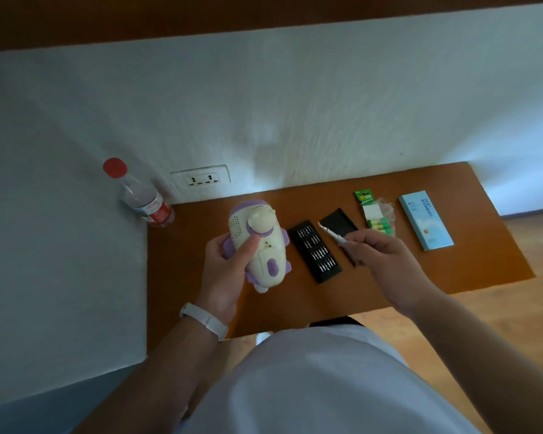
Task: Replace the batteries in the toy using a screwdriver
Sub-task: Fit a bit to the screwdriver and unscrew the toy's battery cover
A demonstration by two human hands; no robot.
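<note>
**Toy gripped, screwdriver pinched**

Left of the bit tray [314, 250], the left hand [223, 270] grips the toy [271, 258], which is cream with purple trim and speaker holes. The right hand [383, 258] pinches a screwdriver [334, 234] just right of the tray. Green batteries [380, 227] lie farther right, their print unreadable.

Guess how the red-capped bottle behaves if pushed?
The bottle is tall, narrow and upright at the table corner, so it likely tips easily. Its round body would probably roll once down. Fill level is unclear, so weight uncertain.

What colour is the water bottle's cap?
Red, on the bottle; its cap shows clearest in the head view.
</note>
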